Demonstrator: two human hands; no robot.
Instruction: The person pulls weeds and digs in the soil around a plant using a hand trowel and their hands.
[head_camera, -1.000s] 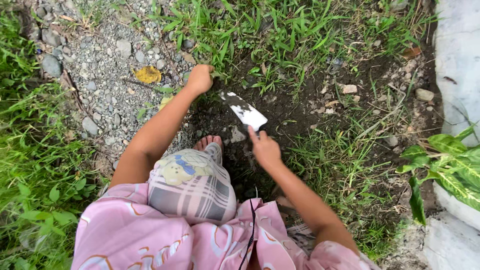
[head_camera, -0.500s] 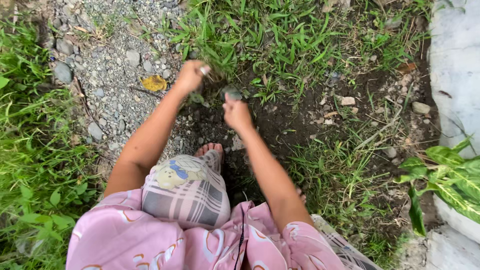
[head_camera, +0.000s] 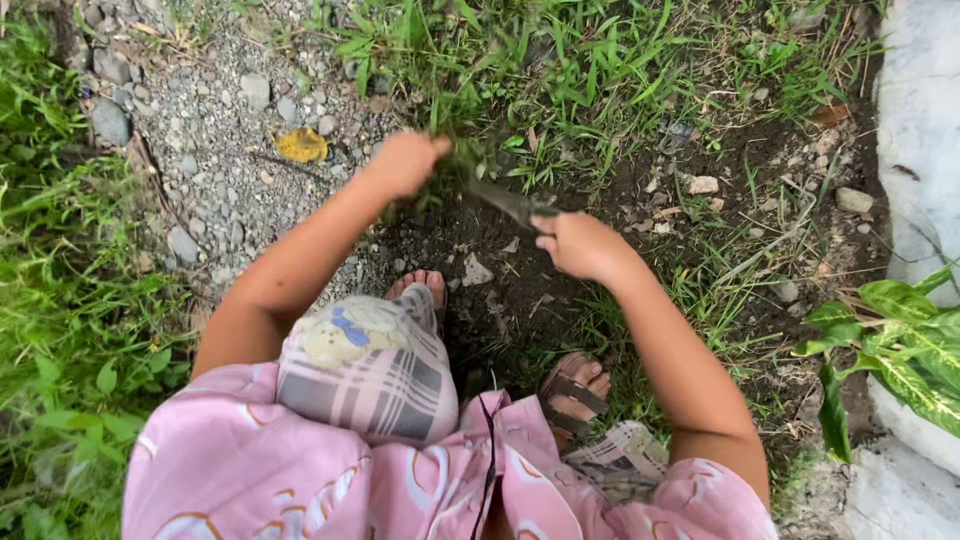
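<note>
I crouch over dark bare soil (head_camera: 560, 215) between grass and gravel. My left hand (head_camera: 403, 162) is closed on a tuft of grass (head_camera: 455, 155) at the soil's far edge. My right hand (head_camera: 580, 243) grips the handle of a soil-smeared blade (head_camera: 505, 200), a knife or trowel, which points up and left with its tip at the base of the tuft beside my left hand. Motion blur hides the blade's exact shape.
Grey gravel with a yellow leaf (head_camera: 300, 145) lies at upper left. Tall grass (head_camera: 60, 300) fills the left side. A pale concrete edge (head_camera: 920, 130) and a broad-leaved plant (head_camera: 900, 345) stand at right. My sandalled feet (head_camera: 575, 390) rest on the soil below.
My right hand swung the blade forward to the tuft, then drew back to the right, keeping the tip near the tuft. The left hand stayed on the grass.
</note>
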